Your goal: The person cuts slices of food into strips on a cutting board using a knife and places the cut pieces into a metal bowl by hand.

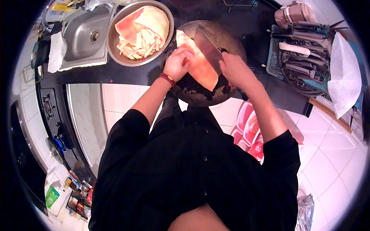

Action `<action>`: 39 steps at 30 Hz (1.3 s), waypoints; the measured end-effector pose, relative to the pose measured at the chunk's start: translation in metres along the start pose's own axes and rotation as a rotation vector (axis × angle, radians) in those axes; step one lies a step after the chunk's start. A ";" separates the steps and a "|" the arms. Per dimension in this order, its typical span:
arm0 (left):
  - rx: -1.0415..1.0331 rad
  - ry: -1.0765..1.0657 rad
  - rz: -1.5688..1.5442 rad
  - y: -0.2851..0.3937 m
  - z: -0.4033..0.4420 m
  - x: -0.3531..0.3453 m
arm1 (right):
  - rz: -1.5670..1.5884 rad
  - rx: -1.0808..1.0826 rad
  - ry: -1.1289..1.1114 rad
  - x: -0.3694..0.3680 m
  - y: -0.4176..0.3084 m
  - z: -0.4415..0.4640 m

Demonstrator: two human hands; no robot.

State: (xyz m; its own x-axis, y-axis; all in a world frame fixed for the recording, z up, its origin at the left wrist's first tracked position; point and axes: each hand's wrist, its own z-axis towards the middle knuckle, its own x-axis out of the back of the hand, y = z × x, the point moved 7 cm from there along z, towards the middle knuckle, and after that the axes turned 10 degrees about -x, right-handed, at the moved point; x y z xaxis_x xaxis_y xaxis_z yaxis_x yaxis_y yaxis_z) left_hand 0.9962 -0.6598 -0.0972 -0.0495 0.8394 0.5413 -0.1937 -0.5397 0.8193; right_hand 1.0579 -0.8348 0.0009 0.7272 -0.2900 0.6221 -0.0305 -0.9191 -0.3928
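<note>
A pale, pinkish-orange slab that looks like pork skin lies flat on a round, worn, dark-stained chopping board. My left hand, fingers curled, holds the slab down near its far left part. A beaded red bracelet circles that wrist. In my right hand is a broad-bladed kitchen knife, its blade angled along the slab's right edge. Whether the edge is cutting into the slab I cannot tell. Left of the board, a metal bowl holds cut strips and a larger folded piece.
A steel sink is at the left, with a white cloth over its edge. To the right stands a teal rack of dark-handled utensils, beside a ribbed white sheet. Red and pink containers sit below the counter.
</note>
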 end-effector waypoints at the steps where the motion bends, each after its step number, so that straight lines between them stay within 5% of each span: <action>1: -0.010 0.002 0.010 0.000 0.000 0.000 | -0.037 0.058 0.036 0.002 -0.002 0.000; 13: -0.063 0.002 0.066 0.004 -0.001 -0.001 | -0.314 0.125 0.049 0.006 0.019 -0.018; 39: -0.016 -0.067 0.235 0.014 -0.006 -0.006 | -0.295 0.025 0.013 -0.019 0.074 -0.058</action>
State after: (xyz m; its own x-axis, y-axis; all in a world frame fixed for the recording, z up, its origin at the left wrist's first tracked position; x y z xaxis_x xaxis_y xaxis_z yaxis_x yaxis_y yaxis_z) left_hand 0.9879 -0.6722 -0.0904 -0.0304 0.6845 0.7284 -0.1999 -0.7182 0.6665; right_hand 1.0023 -0.9126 -0.0003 0.6934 -0.0151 0.7204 0.1975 -0.9575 -0.2102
